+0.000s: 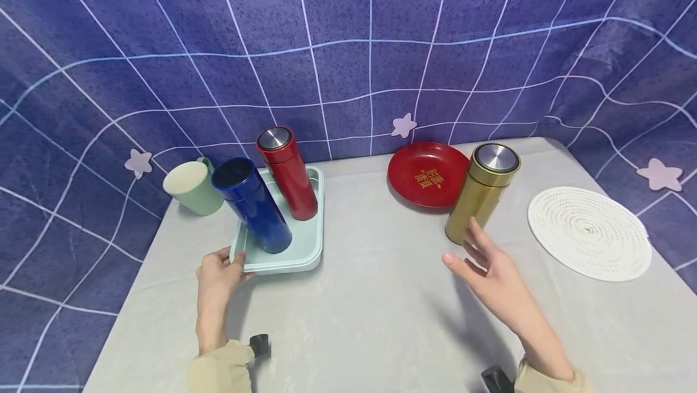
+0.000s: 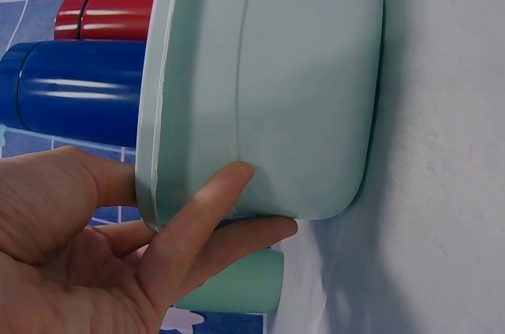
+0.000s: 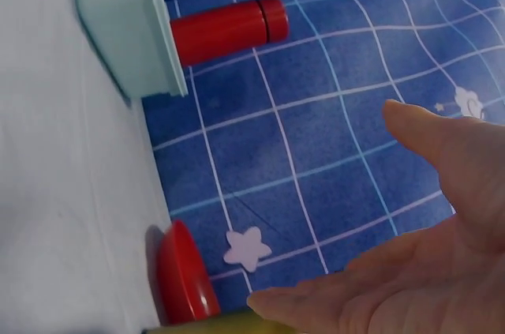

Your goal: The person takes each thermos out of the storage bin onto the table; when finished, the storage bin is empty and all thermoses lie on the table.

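A pale green tray (image 1: 310, 254) on the table carries a blue flask (image 1: 251, 205) and a red flask (image 1: 287, 173), both upright. My left hand (image 1: 218, 272) grips the tray's near left corner, thumb on the rim; the left wrist view shows the thumb (image 2: 207, 200) pressed on the tray (image 2: 300, 81) wall, fingers beneath. A gold flask (image 1: 481, 191) with a silver lid stands right of centre. My right hand (image 1: 484, 266) hovers open just in front of its base, fingers spread; the right wrist view shows its fingers (image 3: 379, 287) straight by the gold flask's edge (image 3: 205, 324).
A red plate (image 1: 425, 172) lies behind the gold flask. A green mug (image 1: 192, 186) stands left of the tray, and a white woven mat (image 1: 588, 233) lies at the right. A blue gridded cloth hangs behind the table (image 1: 370, 314).
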`<state>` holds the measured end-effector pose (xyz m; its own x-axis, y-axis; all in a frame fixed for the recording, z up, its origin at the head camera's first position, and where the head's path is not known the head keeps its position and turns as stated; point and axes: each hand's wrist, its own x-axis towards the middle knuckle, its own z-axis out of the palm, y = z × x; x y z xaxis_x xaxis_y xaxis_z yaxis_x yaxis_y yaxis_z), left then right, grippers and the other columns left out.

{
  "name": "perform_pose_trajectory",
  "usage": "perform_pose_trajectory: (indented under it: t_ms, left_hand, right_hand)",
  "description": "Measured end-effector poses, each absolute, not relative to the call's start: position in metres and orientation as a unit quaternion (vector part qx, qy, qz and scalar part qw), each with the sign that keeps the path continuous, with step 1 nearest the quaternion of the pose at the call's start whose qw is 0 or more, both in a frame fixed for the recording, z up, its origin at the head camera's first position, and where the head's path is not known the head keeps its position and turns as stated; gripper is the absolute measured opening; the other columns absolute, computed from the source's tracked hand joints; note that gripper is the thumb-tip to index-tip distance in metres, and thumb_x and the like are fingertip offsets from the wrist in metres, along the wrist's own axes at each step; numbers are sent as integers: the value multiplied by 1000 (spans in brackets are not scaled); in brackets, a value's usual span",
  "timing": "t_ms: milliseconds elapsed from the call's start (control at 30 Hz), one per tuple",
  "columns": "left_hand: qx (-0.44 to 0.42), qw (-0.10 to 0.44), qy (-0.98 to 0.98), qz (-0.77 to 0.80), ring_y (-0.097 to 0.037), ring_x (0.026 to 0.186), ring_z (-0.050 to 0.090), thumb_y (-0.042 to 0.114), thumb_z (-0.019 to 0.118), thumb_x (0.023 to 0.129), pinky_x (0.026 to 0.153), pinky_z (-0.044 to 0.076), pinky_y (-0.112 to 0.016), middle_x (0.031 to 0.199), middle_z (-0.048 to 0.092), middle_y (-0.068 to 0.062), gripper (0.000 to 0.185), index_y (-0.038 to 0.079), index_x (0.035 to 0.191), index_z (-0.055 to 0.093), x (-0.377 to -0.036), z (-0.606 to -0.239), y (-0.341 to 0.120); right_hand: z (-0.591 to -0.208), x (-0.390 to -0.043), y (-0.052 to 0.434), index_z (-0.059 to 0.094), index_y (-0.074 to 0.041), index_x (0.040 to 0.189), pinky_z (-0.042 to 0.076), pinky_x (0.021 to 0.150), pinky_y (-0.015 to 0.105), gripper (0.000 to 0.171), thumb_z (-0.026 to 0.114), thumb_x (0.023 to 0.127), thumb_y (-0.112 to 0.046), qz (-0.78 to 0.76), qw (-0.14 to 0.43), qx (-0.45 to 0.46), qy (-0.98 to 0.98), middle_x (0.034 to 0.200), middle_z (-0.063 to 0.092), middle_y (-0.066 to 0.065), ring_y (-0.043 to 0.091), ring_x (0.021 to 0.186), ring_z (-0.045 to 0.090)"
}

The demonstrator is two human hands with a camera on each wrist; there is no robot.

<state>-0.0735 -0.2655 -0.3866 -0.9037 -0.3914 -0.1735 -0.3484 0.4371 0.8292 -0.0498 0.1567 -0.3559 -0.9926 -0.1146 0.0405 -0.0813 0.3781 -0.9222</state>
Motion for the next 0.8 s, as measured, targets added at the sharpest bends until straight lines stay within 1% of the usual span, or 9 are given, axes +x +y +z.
perform_pose_trajectory:
  t_ms: [67,200,400,633,800]
  left_hand:
    - [216,27,-850,-480,-17,75,73,9,48,99,65,60,-22,116,60,-36,44,-18,135,45,-74,-387,-265]
    - [215,27,-848,-484,-19,77,74,10,47,100,65,60,-22,117,60,-36,45,-17,135,44,-74,-387,-265]
    - [215,24,-848,-484,-22,81,74,11,47,100,68,61,-24,116,60,-35,45,-16,136,44,-74,-387,-267]
    - [214,23,-839,-499,-19,79,73,9,48,100,67,61,-23,121,57,-37,45,-18,136,43,-74,-388,-268]
    - [211,29,-844,-492,-26,81,73,9,48,100,64,60,-22,116,59,-37,44,-18,134,45,-74,-390,-268]
  right_hand:
    - [-357,-52,152,17,5,153,42,102,46,82,68,93,-19,-564,16,-69,823,154,29,28,44,135,40]
    - [-358,-60,142,24,0,153,43,102,47,78,68,92,-17,-573,11,-93,814,154,34,22,41,134,42]
    - [-360,-81,128,28,-9,154,43,104,47,76,70,91,-18,-582,15,-124,804,156,34,13,40,135,43]
    - [-359,-107,106,32,-11,153,42,106,50,74,71,90,-17,-593,19,-150,791,150,44,14,37,134,45]
    - [-360,-125,91,32,-12,153,42,107,49,76,72,89,-13,-612,18,-176,771,150,44,11,33,134,47]
